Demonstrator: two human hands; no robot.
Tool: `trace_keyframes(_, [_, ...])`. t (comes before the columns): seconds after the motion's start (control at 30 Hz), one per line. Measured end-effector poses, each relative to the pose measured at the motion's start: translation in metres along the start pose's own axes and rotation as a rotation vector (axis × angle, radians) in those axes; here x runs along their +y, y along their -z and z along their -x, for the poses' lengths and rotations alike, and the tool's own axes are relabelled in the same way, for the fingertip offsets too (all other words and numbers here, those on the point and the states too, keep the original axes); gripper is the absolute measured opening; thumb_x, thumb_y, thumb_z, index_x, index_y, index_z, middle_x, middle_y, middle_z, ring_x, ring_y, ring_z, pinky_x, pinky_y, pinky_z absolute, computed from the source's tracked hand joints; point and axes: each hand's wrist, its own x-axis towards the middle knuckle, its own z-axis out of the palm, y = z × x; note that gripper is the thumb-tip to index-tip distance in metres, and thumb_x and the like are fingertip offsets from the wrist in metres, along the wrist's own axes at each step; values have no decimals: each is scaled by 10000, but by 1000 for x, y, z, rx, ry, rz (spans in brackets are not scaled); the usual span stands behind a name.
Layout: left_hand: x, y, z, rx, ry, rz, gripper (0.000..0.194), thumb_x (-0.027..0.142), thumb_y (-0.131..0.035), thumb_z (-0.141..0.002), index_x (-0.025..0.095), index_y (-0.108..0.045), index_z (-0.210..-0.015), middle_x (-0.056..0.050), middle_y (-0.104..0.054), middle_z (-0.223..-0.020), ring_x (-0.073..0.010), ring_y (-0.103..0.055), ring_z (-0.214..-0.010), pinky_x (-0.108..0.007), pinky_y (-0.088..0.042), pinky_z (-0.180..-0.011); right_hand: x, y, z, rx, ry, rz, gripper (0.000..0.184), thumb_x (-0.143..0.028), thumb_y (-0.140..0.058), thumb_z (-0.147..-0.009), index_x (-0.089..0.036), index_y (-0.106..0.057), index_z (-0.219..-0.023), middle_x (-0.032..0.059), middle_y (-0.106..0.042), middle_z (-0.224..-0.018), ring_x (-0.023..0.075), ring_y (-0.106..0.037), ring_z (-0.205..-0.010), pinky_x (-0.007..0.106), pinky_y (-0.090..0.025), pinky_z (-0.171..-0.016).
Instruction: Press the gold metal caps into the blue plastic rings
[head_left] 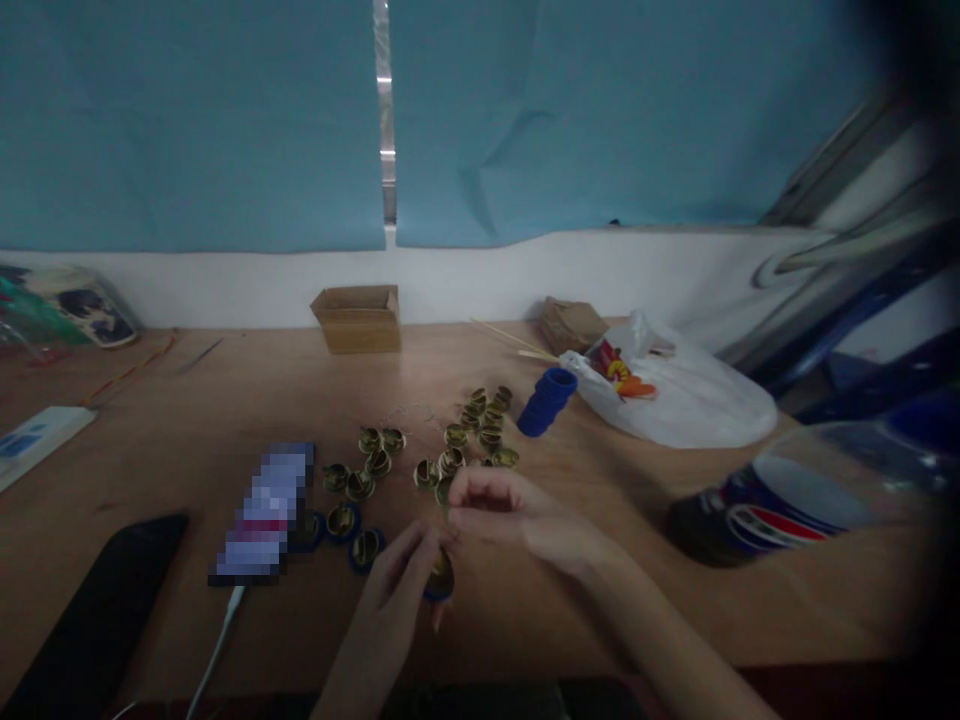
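My left hand is closed on a round brass-coloured piece with a blue rim, low in the middle of the head view. Just above and to the right, my right hand has its thumb and fingers pinched together. Whatever lies between those fingertips is too small and blurred to make out. Several similar brass-coloured rounds lie loose beyond both hands. Two with blue rims rest left of my left hand. A stack of blue rings leans behind the rounds on the right.
A phone on a white cable and a long black object lie at left. Along the back are a small cardboard box, a brown packet and thin sticks. A white plastic bag and a cola bottle occupy the right.
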Motion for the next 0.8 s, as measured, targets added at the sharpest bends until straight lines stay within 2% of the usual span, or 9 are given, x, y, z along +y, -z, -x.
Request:
trace_keyframes(0.13, [-1, -9, 4, 30, -40, -29, 294, 449, -610, -832, 188, -669, -708, 30, -526, -531, -106, -453, -461, -206, -357, -457, 6, -5, 8, 4, -3, -115, 231, -373, -655, -848, -161, -578, -797, -23, -619, -681, 88, -532, -613, 231, -375, -585])
trace_keyframes(0.3, [-9, -12, 3, 75, -60, 79, 307, 469, -649, -798, 186, -654, -681, 35, -514, -501, -101, -444, -441, -201, -357, -441, 23, -18, 20, 135, 64, -206, 180, -339, -667, -852, -169, -627, -893, -17, -623, -742, 76, -509, -632, 217, -356, -581])
trace_keyframes(0.43, [-15, -14, 0, 44, -2, 46, 390, 534, -645, -779, 167, -617, -649, 44, -488, -486, -78, -426, -416, -185, -335, -413, 40, -31, 27, 249, 90, -203, 185, -347, -685, -841, -171, -629, -833, -25, -586, -689, 80, -513, -617, 216, -364, -584])
trace_keyframes(0.53, [-18, -11, 1, 88, 55, 53, 382, 548, -645, -773, 167, -659, -751, 30, -544, -545, -85, -471, -436, -181, -359, -405, 44, -35, 31, 274, 103, -198, 207, -356, -670, -853, -170, -615, -782, -36, -547, -629, 71, -486, -547, 207, -365, -535])
trace_keyframes(0.6, [-17, -7, 4, 122, 43, 58, 354, 517, -620, -811, 187, -691, -920, -35, -673, -776, -138, -608, -635, -200, -463, -508, 41, -32, 34, 300, 136, -229, 189, -344, -654, -869, -178, -609, -791, -50, -526, -592, 58, -456, -489, 188, -354, -486])
trace_keyframes(0.67, [-13, 0, 8, 84, -10, 46, 376, 476, -580, -856, 223, -661, -1122, -83, -681, -1099, -205, -641, -965, -239, -528, -698, 38, -28, 38, 321, 169, -320, 170, -347, -638, -881, -191, -606, -820, -49, -545, -582, 60, -479, -472, 181, -375, -473])
trace_keyframes(0.73, [-8, 7, 11, 7, -65, -3, 434, 423, -545, -893, 260, -563, -1295, -76, -584, -1326, -232, -525, -1229, -279, -490, -905, 36, -24, 41, 317, 182, -429, 163, -352, -647, -871, -197, -610, -836, -28, -590, -616, 82, -545, -516, 195, -434, -509])
trace_keyframes(0.8, [-3, 13, 14, -48, -106, -85, 508, 360, -545, -905, 290, -448, -1398, -52, -496, -1432, -224, -404, -1351, -312, -385, -1055, 38, -22, 42, 299, 171, -519, 152, -340, -670, -851, -197, -619, -843, -18, -603, -649, 93, -572, -552, 208, -472, -543])
